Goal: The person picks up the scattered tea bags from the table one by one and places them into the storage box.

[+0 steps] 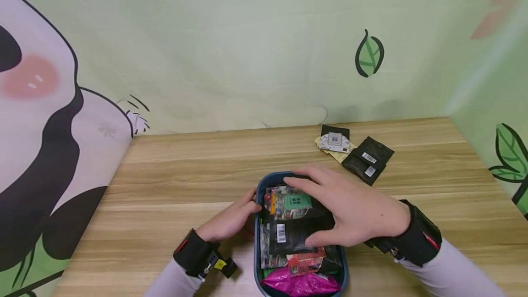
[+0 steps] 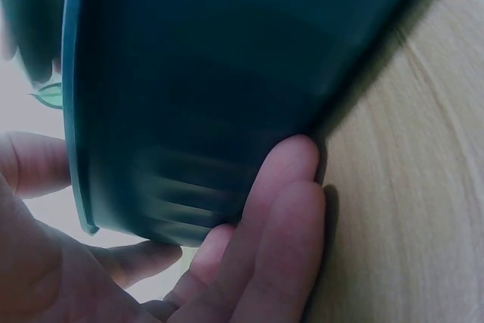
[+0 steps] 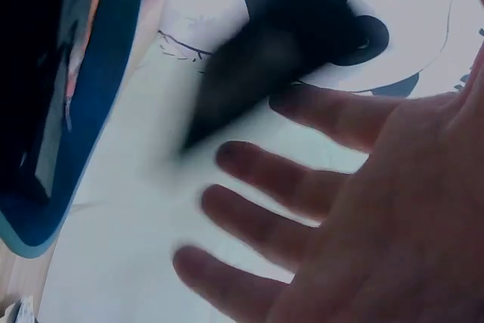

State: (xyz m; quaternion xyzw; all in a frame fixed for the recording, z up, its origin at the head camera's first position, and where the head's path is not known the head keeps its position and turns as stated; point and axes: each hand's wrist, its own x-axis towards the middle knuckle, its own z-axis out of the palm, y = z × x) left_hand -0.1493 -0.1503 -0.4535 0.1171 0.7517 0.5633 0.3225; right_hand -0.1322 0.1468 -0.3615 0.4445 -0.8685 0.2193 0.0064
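A blue plastic bin [image 1: 259, 242] stands on the table, filled with small foil packets. My left hand [image 1: 231, 217] holds its left side, thumb at the rim and fingers against the outer wall [image 2: 227, 73]. Over the bin is my right hand [image 1: 350, 205], its fingers spread and slightly bent. In the right wrist view, a blurred black packet [image 3: 280, 51] is in the air beside the fingertips, with no visible grip on it. Inside the bin lie a black packet with a barcode [image 1: 294, 235], a green-labelled packet [image 1: 297, 201], a red one [image 1: 303, 265] and a shiny magenta one [image 1: 301, 283].
Behind the bin to the right, two black packets [image 1: 367, 159] overlap on the wooden table [image 1: 185, 178]. Next to them is a small pile with a black-and-white packet [image 1: 335, 139] over yellow ones. A cloth backdrop with a cartoon panda [image 1: 37, 104] rises behind and at the left.
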